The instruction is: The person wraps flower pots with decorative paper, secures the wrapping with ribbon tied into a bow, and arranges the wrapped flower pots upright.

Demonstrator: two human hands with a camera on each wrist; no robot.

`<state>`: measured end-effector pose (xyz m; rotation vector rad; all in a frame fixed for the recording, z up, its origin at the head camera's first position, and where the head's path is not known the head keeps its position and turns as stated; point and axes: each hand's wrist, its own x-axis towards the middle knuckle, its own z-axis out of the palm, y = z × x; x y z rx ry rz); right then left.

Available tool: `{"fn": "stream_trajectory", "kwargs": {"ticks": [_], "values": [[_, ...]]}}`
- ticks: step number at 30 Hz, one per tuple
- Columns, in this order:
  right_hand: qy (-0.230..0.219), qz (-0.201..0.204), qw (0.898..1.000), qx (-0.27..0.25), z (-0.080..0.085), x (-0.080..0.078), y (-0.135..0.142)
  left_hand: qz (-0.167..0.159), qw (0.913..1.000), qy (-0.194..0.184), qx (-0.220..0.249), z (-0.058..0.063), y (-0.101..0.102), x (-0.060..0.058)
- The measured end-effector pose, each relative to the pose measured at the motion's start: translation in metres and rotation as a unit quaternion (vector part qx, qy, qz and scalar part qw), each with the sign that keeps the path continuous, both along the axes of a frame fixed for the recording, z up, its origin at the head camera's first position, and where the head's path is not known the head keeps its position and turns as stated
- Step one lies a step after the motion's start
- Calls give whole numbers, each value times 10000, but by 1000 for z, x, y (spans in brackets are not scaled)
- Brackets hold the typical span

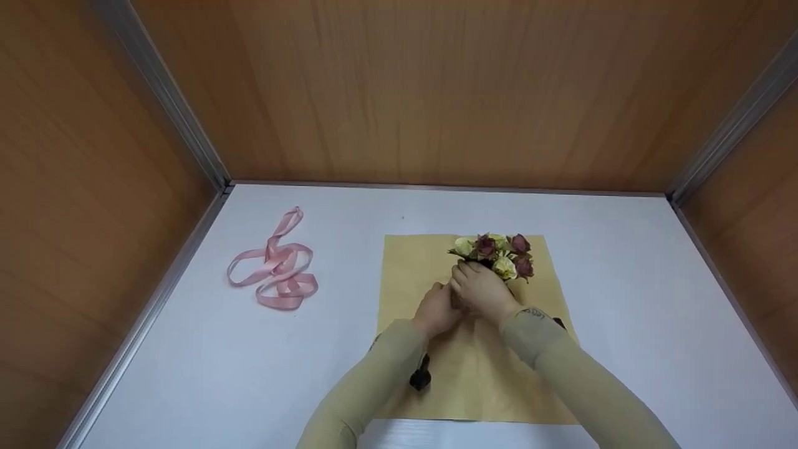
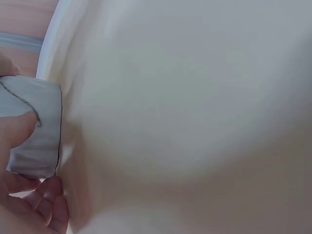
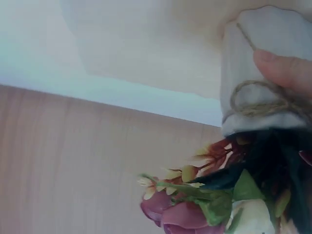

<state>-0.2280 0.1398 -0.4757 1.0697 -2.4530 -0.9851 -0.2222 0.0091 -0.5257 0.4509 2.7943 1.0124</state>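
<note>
A bouquet (image 1: 504, 267) of dark pink and cream flowers lies over a sheet of brown paper (image 1: 408, 268), its heads toward the back. Pale wrapping (image 2: 39, 146) covers its stems, and a twine bow (image 3: 258, 108) is tied just below the leaves. My left hand (image 1: 438, 309) grips the lower end of the wrapping, thumb on one side and fingers curled round the other. Nearer the flowers, my right hand (image 1: 485, 290) holds the wrapped stems, with its thumb (image 3: 282, 70) lying over the wrapping beside the bow. In the head view both hands hide most of the wrapping.
A loose pink ribbon (image 1: 283, 271) lies in loops on the white table (image 1: 330, 368), left of the paper. Wooden panels (image 1: 436, 93) with metal edging enclose the table at the back and both sides.
</note>
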Motion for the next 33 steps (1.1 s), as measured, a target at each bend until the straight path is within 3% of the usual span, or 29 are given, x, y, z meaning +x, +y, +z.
{"fn": "stream_trajectory", "kwargs": {"ticks": [5,12,16,20,23,25,30,33], "values": [[13,279,9979,-582,1,-4,13,48,9999,-55,72,2,3,-1],[-241,370,9922,-1165,16,-10,38,215,9939,-722,806,9,14,-2],[-210,527,9862,-1555,23,-15,49,252,9920,-570,1096,14,20,-5],[-189,690,9796,-1877,26,-16,61,93,9902,-452,1321,20,23,-6],[-254,729,9687,-2358,27,-14,72,-45,9894,-355,1409,28,26,-6],[-442,685,9559,-2820,26,-11,80,-158,9904,-261,1351,33,28,-5],[-1002,319,9237,-3684,18,-2,93,-380,9939,-287,996,40,32,-1],[-1167,65,9131,-3907,12,4,102,-476,9946,-326,858,40,39,1]]}}
